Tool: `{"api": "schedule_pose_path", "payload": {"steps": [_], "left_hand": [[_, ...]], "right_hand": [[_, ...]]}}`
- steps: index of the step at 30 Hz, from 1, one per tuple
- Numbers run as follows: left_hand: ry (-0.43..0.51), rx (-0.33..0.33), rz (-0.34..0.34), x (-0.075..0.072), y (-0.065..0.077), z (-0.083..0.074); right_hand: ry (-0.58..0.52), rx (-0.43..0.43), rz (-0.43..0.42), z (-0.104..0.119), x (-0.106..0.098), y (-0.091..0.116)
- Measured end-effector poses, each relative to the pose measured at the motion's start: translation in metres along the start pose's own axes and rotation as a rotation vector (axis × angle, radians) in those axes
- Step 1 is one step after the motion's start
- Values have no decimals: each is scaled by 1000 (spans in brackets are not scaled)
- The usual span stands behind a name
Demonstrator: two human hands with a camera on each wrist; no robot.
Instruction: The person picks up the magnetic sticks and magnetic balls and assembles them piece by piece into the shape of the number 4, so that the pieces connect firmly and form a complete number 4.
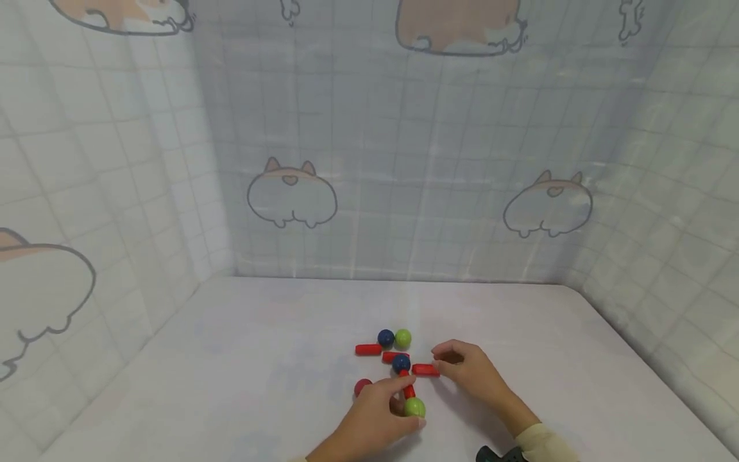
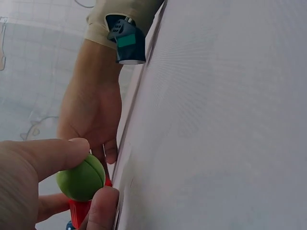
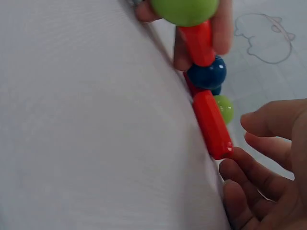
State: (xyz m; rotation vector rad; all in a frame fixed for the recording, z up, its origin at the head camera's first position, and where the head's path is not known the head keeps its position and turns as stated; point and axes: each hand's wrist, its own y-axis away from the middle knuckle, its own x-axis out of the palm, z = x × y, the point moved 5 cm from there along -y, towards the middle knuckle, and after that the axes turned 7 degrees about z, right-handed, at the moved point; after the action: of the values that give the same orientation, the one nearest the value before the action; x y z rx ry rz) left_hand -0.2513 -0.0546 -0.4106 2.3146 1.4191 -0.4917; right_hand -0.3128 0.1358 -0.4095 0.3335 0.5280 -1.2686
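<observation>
Left hand (image 1: 374, 410) loaded, right hand (image 1: 470, 372) unladen

Bearings are read in the head view, from the glossy dark-blue ball (image 1: 401, 364) at the centre of the group; twelve o'clock is the far wall. Materials cannot be determined.

The left hand pinches a grooved light-green ball (image 1: 414, 407) between thumb and fingers, at five o'clock. A glossy red faceted rod (image 1: 408, 389) spans between that ball and the dark-blue ball.

The right hand is moderately spread, thumb apart from the fingers, and holds nothing. It stands at the outer end of a second red rod (image 1: 425, 370), at three o'clock; whether its fingertips make contact cannot be told.

Also on the pale desk (image 1: 277, 346): a third red rod (image 1: 389, 357) just beside the hub at eleven o'clock; a fourth red rod (image 1: 368, 350) at ten; a second dark-blue ball (image 1: 385, 338) at eleven, just beside a second light-green ball (image 1: 403, 338) at twelve; and a crimson ball (image 1: 362, 386) at eight, partly hidden by the left hand.
</observation>
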Motion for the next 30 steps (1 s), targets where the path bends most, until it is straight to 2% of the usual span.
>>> {"api": "schedule_pose_path", "payload": {"steps": [4,9,15,24,30], "left_hand": [[-1,36,4,1,-1,2],[20,34,7,1,-4,6],[-24,47,2,0,-6,6],[-31,16,-16,-1,-5,6],[-89,22,-30,-1,-5,3]], "right_hand": [[96,-16,34,0,6,4],[127,-33,34,-1,9,5],[162,-51,29,-1,10,4],[226,6,39,-1,12,1],[251,26,21,-1,11,4]]}}
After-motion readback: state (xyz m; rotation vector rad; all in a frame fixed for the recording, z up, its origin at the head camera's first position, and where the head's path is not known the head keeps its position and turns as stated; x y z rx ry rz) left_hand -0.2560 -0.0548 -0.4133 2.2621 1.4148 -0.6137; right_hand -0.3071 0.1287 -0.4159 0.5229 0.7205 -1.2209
